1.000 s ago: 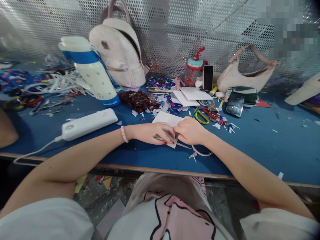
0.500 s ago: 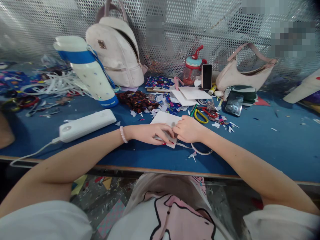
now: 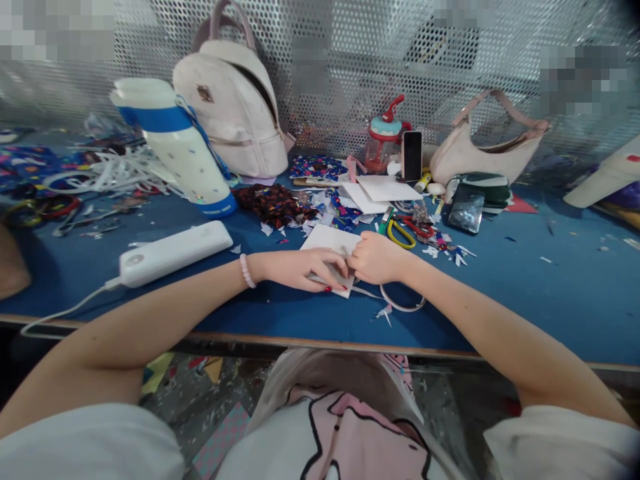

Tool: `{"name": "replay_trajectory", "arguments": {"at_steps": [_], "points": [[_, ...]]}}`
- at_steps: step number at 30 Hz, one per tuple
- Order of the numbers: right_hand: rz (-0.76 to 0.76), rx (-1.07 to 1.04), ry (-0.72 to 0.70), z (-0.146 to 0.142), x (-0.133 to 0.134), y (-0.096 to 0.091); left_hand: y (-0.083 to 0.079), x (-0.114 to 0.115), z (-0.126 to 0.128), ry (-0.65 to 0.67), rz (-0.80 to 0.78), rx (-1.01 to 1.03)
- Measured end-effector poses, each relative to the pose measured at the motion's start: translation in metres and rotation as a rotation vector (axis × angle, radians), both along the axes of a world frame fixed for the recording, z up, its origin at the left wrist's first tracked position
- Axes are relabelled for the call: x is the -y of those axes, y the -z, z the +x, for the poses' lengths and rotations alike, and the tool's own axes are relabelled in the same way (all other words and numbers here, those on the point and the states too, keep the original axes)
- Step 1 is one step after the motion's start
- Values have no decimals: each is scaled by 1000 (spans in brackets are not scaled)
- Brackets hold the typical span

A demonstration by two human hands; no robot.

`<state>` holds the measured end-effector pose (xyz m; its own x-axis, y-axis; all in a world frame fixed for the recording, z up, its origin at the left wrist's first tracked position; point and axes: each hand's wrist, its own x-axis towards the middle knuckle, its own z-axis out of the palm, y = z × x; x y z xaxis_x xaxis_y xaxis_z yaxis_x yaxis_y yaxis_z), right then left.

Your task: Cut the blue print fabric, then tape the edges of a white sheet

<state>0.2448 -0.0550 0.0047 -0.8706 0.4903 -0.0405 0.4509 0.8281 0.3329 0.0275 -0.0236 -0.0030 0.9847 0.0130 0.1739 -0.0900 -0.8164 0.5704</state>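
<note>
A white sheet of paper [image 3: 327, 239] lies on the blue table [image 3: 525, 293] in front of me. My left hand [image 3: 305, 267] rests on its near part, fingers pressed flat on the sheet. My right hand [image 3: 379, 259] is curled into a loose fist beside it and pinches the paper's right edge. The two hands touch. What lies under the fingers is hidden. A thin white paper strip [image 3: 400, 303] curls on the table below my right wrist.
Behind the sheet: yellow-handled scissors [image 3: 400, 233], paper scraps, more white sheets [image 3: 383, 190], a phone [image 3: 413, 155], a red-lidded bottle [image 3: 383, 141]. A white power bank [image 3: 173, 251], tall white-and-blue bottle [image 3: 175, 147], backpack [image 3: 237, 100], beige handbag [image 3: 483, 150] and dark pouch [image 3: 467, 208] stand around.
Both hands stay on the white sheet, almost still. The view has shifted slightly.
</note>
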Motion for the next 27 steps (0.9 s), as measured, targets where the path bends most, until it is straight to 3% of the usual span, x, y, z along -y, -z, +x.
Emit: {"name": "replay_trajectory", "arguments": {"at_steps": [11, 21, 27], "points": [[-25, -22, 110, 13, -2, -1, -1, 1, -1, -23, 2, -33], [16, -121, 308, 44, -11, -9, -7, 7, -1, -46, 149, -29], [128, -215, 264, 33, -4, -7, -8, 10, -4, -54, 289, -2]]}}
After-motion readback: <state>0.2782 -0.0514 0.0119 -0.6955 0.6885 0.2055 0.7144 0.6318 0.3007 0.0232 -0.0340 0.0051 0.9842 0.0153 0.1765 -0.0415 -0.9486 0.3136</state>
